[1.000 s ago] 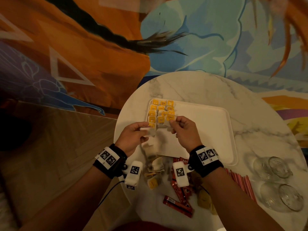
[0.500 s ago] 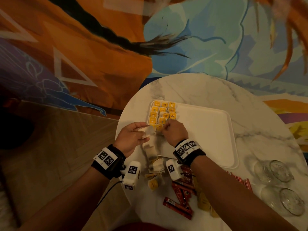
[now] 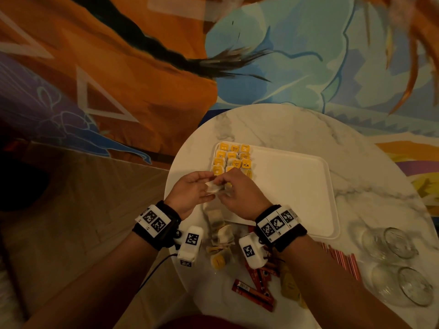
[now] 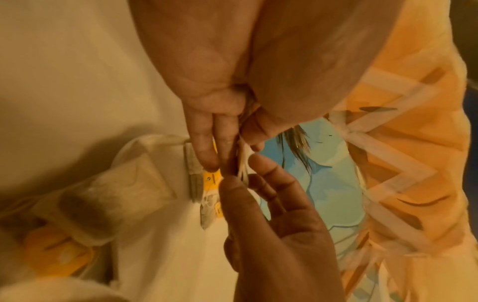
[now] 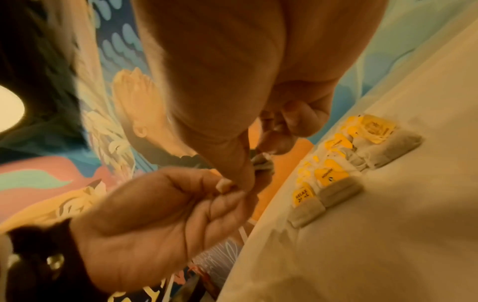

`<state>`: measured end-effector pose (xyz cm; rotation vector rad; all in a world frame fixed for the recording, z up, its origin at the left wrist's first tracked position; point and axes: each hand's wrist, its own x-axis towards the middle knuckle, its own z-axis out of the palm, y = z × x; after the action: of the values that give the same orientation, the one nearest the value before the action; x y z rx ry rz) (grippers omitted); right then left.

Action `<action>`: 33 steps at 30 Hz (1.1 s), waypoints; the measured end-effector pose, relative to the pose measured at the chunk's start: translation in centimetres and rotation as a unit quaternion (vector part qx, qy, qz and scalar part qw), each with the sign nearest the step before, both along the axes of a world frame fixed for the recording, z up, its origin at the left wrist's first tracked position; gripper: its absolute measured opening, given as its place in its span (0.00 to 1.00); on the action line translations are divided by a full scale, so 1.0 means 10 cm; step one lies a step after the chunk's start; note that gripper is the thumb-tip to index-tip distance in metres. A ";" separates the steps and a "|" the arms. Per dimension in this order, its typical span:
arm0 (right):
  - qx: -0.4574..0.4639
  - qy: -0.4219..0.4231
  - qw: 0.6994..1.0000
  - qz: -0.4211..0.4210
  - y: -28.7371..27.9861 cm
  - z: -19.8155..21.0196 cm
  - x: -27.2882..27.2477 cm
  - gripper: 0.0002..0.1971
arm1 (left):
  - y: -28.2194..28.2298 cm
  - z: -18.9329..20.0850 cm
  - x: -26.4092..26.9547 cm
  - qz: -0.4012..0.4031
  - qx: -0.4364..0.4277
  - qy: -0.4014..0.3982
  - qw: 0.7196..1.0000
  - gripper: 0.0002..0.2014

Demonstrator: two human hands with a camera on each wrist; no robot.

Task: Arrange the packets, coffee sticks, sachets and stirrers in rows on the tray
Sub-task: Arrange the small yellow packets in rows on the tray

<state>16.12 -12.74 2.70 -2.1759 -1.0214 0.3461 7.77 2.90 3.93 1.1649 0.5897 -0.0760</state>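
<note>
A white tray (image 3: 292, 186) lies on the round marble table. Yellow-tagged tea bags (image 3: 234, 160) lie in rows at its far left corner, also seen in the right wrist view as tea bags (image 5: 333, 179). Just in front of that corner my left hand (image 3: 206, 186) and right hand (image 3: 225, 187) meet over the tray's edge. Both pinch one pale tea bag (image 3: 213, 189) between them. The left wrist view shows the left fingers (image 4: 207, 147) and the bag's thin paper (image 4: 243, 161) against the right hand (image 4: 271, 204). In the right wrist view, the tea bag (image 5: 262, 163) is mostly hidden.
Loose tea bags (image 3: 221, 236) are heaped at the tray's near left edge. Red coffee sticks (image 3: 255, 287) and yellowish packets (image 3: 289, 284) lie near the table's front edge, and red stirrers (image 3: 342, 260) to the right. Two glasses (image 3: 392, 243) lie at the right edge.
My right hand left the rows on the tray and came back to the left hand, taking hold of the tea bag held there. The left hand stayed almost still.
</note>
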 end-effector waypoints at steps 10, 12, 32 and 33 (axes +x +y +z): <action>0.090 0.076 0.988 -0.104 -0.17 0.06 0.04 0.05 | -0.05 0.08 0.06 -0.097 0.088 -0.011 0.991 0.10; 0.100 0.089 0.982 -0.135 -0.23 0.03 0.09 0.04 | -0.04 0.03 0.06 -0.115 0.134 -0.012 0.984 0.09; -0.051 0.189 0.936 -0.292 -0.38 -0.38 0.35 0.08 | 0.05 -0.35 -0.04 -0.329 0.470 -0.002 0.819 0.09; -0.067 0.165 0.941 -0.286 -0.36 -0.38 0.36 0.09 | 0.05 -0.35 -0.04 -0.330 0.468 -0.006 0.819 0.07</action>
<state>19.72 -16.39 -1.07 -2.3151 -0.1643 0.4880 7.38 3.41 0.47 2.3079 0.1474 -0.4060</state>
